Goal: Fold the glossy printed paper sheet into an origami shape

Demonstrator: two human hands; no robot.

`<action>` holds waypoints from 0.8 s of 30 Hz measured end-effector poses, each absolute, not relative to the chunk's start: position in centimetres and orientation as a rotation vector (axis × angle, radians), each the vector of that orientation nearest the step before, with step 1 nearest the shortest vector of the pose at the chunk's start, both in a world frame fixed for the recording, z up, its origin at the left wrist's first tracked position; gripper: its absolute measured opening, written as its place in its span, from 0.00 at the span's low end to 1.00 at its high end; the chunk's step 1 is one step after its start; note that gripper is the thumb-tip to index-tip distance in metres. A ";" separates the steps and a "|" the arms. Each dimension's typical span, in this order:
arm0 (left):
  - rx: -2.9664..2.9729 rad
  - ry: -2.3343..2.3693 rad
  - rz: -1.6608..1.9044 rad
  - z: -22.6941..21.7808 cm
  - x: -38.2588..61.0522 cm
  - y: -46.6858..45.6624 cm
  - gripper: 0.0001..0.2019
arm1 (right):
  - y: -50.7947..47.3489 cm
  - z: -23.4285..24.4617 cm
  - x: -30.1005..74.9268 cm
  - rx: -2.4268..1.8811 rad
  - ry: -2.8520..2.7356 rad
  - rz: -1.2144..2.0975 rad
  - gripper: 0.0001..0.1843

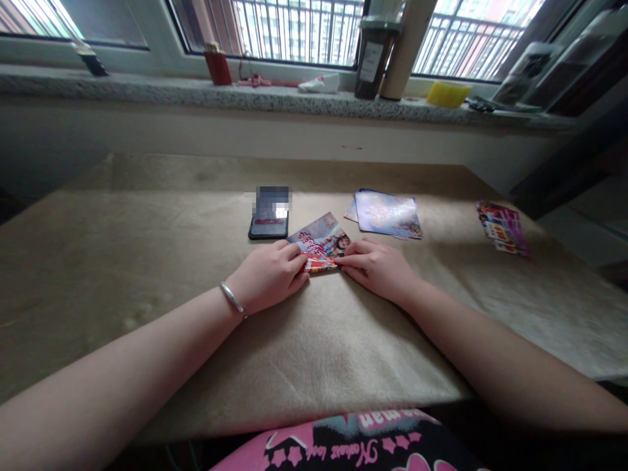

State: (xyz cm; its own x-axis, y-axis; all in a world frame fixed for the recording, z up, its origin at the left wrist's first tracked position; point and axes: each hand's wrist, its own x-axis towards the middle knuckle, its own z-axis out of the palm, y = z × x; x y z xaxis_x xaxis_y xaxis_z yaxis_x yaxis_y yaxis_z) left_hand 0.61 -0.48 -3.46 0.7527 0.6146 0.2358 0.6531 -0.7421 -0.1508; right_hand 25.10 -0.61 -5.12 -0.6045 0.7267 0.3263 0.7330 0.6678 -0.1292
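Observation:
A printed, colourful paper sheet [321, 235] lies on the table in front of me, one corner pointing away. Its near edge is folded over into a red and white strip. My left hand [272, 275], with a silver bangle at the wrist, is closed on the left end of that strip, fingers pressed onto it. On the right end, my right hand [380, 268] pinches the fold, fingers together. The fingertips cover both ends of the folded edge.
Just beyond the sheet lies a phone [269, 219]. A small stack of printed sheets [390, 212] is to its right. Folded colourful paper pieces [501, 227] lie near the table's right edge. A stone windowsill [161, 91] behind carries a dark lidded container [375, 59] and a yellow object [449, 93].

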 end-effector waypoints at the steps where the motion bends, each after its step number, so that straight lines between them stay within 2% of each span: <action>1: -2.724 -1.004 -0.246 -3.5 0.6 -0.5 0.14 | -0.6 -5.1 25.1 -1.154 -2.536 -0.026 0.12; 24: -2.717 -1.017 -0.225 -3.3 0.8 -0.6 0.14 | -0.6 -5.1 25.0 -1.149 -2.543 -0.050 0.13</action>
State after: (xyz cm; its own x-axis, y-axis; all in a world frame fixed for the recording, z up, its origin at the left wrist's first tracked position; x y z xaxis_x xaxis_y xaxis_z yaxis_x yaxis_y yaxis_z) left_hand 0.80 -0.61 -3.30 0.7471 0.6262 0.2228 0.6618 -0.7322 -0.1611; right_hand 24.99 -0.61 -5.07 -0.6108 0.7211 0.3271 0.7334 0.6709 -0.1096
